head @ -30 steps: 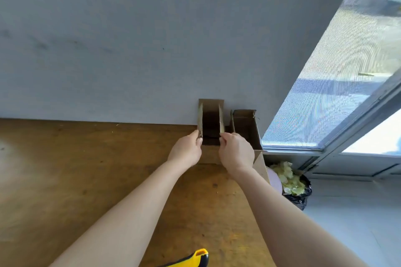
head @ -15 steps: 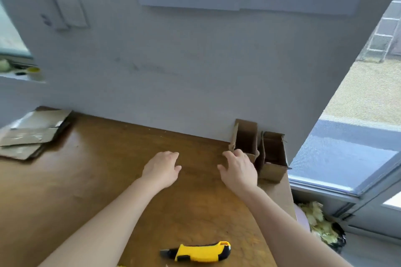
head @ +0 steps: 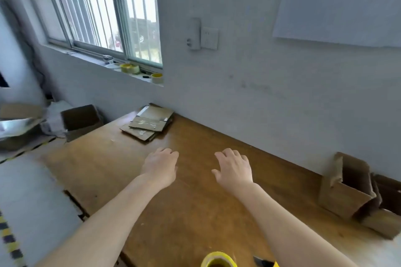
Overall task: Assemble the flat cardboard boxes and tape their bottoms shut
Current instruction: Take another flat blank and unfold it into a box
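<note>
A stack of flat cardboard boxes [head: 149, 123] lies at the far left corner of the wooden table [head: 195, 212], against the wall. Two assembled boxes stand open-topped at the far right by the wall: one [head: 345, 186] in front, the other [head: 388, 193] partly hidden behind it. My left hand [head: 160, 166] and my right hand [head: 234, 169] hover over the middle of the table, fingers relaxed and spread, holding nothing. A yellow tape roll [head: 218, 260] sits at the near edge, with the tip of a yellow utility knife [head: 265, 263] beside it.
A window sill [head: 121, 69] at the upper left carries two more tape rolls. A brown open carton [head: 80, 119] and clutter stand left of the table. A grey surface [head: 32, 201] adjoins the table's left edge. A wall socket [head: 208, 38] sits above.
Both hands have let go of the assembled box at the right and moved left over the table's middle. My view has swung left, bringing the flat stack and window into sight.
</note>
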Tool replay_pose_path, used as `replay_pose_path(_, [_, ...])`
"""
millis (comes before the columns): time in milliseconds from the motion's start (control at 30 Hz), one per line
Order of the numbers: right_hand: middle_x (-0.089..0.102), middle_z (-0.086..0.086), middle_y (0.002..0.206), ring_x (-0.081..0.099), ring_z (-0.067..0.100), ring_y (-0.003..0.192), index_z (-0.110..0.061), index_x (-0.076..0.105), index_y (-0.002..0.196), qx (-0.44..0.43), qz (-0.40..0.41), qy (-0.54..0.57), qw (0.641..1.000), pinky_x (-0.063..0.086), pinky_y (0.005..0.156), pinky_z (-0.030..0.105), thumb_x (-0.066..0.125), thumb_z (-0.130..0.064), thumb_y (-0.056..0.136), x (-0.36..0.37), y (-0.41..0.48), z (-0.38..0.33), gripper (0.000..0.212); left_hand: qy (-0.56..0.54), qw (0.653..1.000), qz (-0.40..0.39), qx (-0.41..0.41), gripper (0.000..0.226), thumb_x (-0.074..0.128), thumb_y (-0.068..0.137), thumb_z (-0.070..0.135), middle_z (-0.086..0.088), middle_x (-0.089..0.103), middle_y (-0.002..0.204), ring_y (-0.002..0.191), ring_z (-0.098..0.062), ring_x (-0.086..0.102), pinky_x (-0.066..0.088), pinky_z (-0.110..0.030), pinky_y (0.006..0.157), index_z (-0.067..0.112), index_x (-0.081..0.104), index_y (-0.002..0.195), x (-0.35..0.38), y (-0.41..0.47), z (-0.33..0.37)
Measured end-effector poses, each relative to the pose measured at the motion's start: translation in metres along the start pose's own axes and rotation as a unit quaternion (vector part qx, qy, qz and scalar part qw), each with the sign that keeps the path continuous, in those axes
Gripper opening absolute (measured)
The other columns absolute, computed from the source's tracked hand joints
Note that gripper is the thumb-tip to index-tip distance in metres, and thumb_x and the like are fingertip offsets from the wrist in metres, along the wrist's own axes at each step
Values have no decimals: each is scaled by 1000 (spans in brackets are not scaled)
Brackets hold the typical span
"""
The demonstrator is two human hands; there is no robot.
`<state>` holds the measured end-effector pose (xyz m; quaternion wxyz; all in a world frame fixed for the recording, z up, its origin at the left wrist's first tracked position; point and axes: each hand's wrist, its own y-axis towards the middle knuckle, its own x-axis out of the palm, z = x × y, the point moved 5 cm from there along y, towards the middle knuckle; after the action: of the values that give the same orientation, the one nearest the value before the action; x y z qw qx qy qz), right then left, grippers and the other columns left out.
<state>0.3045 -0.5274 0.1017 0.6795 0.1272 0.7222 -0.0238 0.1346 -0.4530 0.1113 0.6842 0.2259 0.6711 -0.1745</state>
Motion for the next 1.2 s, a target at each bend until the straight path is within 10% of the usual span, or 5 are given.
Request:
replay_pose_path(467, [52, 6, 128, 48, 24, 119, -19, 49, 132, -37, -17, -26, 999, 40, 97, 36, 57, -41, 93, 36, 110, -216, 46, 45, 998, 1, -32, 23, 49, 94, 25, 0, 55, 124, 125, -21, 43, 38, -31, 95, 19, 54, 116, 21, 21, -231])
replay_pose_path(1200, [53, 5, 125, 49, 23, 115, -19, 50, 130, 60, -113, -8, 992, 42, 94, 35, 55, -44, 93, 162, 320, -222, 45, 23, 997, -63, -29, 20, 51, 93, 21, 1, 59, 115, 109, -20, 50, 40, -29, 76, 21, 58, 112, 133, 238, -350])
